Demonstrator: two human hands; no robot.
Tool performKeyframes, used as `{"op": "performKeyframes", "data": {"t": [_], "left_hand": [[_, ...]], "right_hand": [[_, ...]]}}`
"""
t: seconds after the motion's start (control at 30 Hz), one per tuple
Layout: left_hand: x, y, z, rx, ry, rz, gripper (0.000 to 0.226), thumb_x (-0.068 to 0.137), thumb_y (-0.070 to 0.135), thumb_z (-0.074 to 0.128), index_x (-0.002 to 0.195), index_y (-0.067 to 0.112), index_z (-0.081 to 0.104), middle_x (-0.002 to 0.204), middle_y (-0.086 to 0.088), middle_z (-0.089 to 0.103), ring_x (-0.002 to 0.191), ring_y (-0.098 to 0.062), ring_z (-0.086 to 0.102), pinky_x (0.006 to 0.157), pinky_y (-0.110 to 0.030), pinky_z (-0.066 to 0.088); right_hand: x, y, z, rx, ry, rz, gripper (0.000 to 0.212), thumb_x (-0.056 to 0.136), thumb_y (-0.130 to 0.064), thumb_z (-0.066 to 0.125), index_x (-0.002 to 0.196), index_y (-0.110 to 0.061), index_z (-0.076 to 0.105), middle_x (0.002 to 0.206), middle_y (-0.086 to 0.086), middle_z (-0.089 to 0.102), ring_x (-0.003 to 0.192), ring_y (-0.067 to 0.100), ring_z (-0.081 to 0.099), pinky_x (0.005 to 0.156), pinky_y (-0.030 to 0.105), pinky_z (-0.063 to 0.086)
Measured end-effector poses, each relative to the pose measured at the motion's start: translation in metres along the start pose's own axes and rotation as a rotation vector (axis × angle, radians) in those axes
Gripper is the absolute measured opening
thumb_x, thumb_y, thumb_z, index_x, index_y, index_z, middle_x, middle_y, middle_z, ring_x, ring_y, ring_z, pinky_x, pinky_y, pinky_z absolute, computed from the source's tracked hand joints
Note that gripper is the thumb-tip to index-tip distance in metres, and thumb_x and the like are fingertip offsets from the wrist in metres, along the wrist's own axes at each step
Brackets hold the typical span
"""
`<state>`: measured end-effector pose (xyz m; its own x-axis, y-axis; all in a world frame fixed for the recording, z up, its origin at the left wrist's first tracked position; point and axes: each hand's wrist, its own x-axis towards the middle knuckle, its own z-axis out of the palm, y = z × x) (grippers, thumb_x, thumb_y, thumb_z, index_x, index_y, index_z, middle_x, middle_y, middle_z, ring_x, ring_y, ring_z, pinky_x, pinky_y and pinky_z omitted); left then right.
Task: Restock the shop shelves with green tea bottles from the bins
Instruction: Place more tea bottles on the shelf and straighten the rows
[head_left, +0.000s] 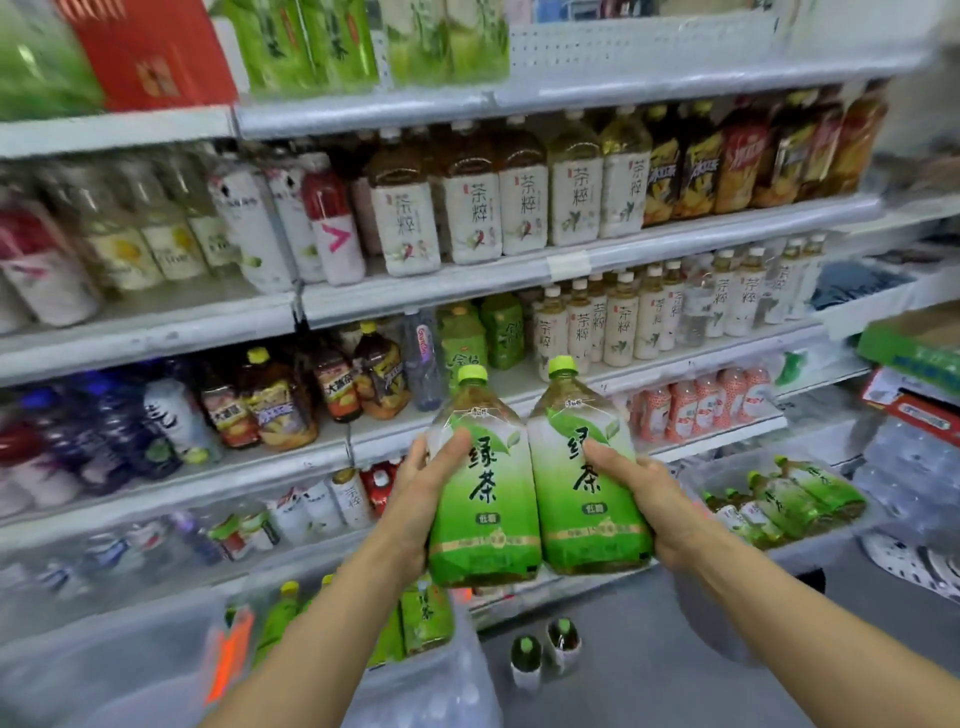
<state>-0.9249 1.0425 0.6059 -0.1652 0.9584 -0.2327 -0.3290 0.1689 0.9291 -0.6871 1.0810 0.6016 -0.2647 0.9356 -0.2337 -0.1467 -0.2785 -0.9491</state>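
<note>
Pair, left green tea bottle (485, 519) and right green tea bottle (582, 530): lime caps; labels shading white to green, dark characters, leaf motif, gold band. Pale grey shelves (363, 111). Red carton (150, 52).

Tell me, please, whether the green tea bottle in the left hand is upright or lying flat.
Upright: the bottle has its green cap on top, base down; the left hand grips its side.

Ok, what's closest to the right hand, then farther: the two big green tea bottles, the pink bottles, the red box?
1. Right green tea bottle: gripped by the right hand.
2. Left green tea bottle: just beside it, touching.
3. Pink bottles: shelf beyond, upper right.
4. Red box: top shelf, far left.
</note>
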Motion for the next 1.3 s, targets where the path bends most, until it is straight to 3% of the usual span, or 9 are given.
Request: {"op": "performKeyframes", "data": {"t": [0.13, 0.27, 0.37, 0.53, 0.73, 0.87, 1.03, 1.13, 1.3], "left_hand": [[-0.013, 0.058, -0.022, -0.048, -0.008, 0.124, 0.093, 0.058, 0.048, 0.088, 0.136, 0.02, 0.048, 0.117, -0.016, 0.072, 0.09, -0.033, 0.075, 0.072, -0.051, 0.061], [-0.014, 0.119, -0.052, -0.062, -0.022, 0.265, 0.068, 0.067, 0.041, 0.083, 0.121, 0.01, 0.056, 0.121, -0.03, 0.066, 0.1, -0.046, 0.068, 0.09, -0.068, 0.052], [-0.005, 0.168, -0.081, -0.052, -0.001, 0.339, 0.073, 0.073, 0.042, 0.077, 0.133, 0.008, 0.052, 0.121, -0.028, 0.067, 0.109, -0.052, 0.064, 0.09, -0.071, 0.05], [0.018, 0.255, -0.141, -0.024, 0.023, 0.494, 0.076, 0.071, 0.047, 0.08, 0.132, 0.01, 0.053, 0.122, -0.027, 0.067, 0.111, -0.054, 0.062, 0.091, -0.073, 0.048], [0.047, 0.355, -0.218, -0.016, 0.106, 0.635, 0.07, 0.076, 0.044, 0.079, 0.133, 0.013, 0.055, 0.121, -0.025, 0.068, 0.109, -0.051, 0.064, 0.089, -0.07, 0.051], [0.065, 0.408, -0.26, -0.006, 0.14, 0.704, 0.075, 0.073, 0.05, 0.074, 0.136, 0.014, 0.056, 0.123, -0.021, 0.069, 0.112, -0.045, 0.065, 0.096, -0.068, 0.049], [0.084, 0.449, -0.288, 0.027, 0.157, 0.781, 0.112, 0.06, 0.06, 0.08, 0.152, 0.014, 0.036, 0.139, -0.017, 0.059, 0.12, -0.039, 0.062, 0.102, -0.061, 0.048], [0.096, 0.458, -0.297, 0.055, 0.139, 0.797, 0.105, 0.064, 0.061, 0.078, 0.15, 0.015, 0.04, 0.137, -0.017, 0.06, 0.12, -0.039, 0.062, 0.102, -0.061, 0.047], [0.111, 0.465, -0.3, 0.012, 0.129, 0.824, 0.09, 0.074, 0.051, 0.073, 0.149, 0.012, 0.04, 0.132, -0.019, 0.064, 0.117, -0.041, 0.064, 0.099, -0.064, 0.048]], "right_hand": [[0.0, -0.043, 0.048, -0.028, -0.086, -0.103, 0.076, 0.05, -0.048, 0.091, 0.105, 0.0, 0.07, 0.097, 0.021, 0.075, 0.085, 0.037, 0.075, 0.064, 0.038, 0.06], [0.015, -0.089, 0.105, -0.049, -0.155, -0.223, 0.071, 0.054, -0.044, 0.087, 0.106, 0.001, 0.069, 0.095, 0.023, 0.075, 0.078, 0.036, 0.075, 0.061, 0.038, 0.06], [0.032, -0.125, 0.155, -0.062, -0.202, -0.316, 0.06, 0.062, -0.039, 0.082, 0.107, -0.001, 0.068, 0.096, 0.021, 0.075, 0.079, 0.035, 0.074, 0.062, 0.039, 0.06], [0.071, -0.179, 0.249, -0.069, -0.237, -0.451, 0.061, 0.061, -0.035, 0.087, 0.109, -0.002, 0.067, 0.095, 0.02, 0.075, 0.078, 0.033, 0.074, 0.061, 0.039, 0.06], [0.126, -0.246, 0.362, -0.016, -0.25, -0.621, 0.07, 0.057, -0.041, 0.086, 0.113, -0.003, 0.065, 0.097, 0.015, 0.076, 0.085, 0.033, 0.074, 0.069, 0.043, 0.061], [0.163, -0.298, 0.432, 0.026, -0.157, -0.753, 0.081, 0.051, -0.051, 0.087, 0.117, -0.01, 0.062, 0.103, 0.01, 0.075, 0.092, 0.027, 0.074, 0.078, 0.048, 0.061], [0.207, -0.339, 0.495, 0.019, -0.09, -0.845, 0.088, 0.051, -0.053, 0.088, 0.122, -0.015, 0.052, 0.111, 0.005, 0.069, 0.099, 0.024, 0.071, 0.079, 0.044, 0.061], [0.24, -0.345, 0.515, -0.081, -0.005, -0.874, 0.082, 0.061, -0.05, 0.089, 0.124, -0.017, 0.048, 0.112, 0.001, 0.065, 0.103, 0.02, 0.065, 0.092, 0.043, 0.056], [0.283, -0.346, 0.532, -0.175, 0.023, -0.814, 0.097, 0.064, -0.052, 0.087, 0.138, -0.014, 0.038, 0.132, 0.008, 0.054, 0.118, 0.027, 0.054, 0.105, 0.048, 0.046]]}}
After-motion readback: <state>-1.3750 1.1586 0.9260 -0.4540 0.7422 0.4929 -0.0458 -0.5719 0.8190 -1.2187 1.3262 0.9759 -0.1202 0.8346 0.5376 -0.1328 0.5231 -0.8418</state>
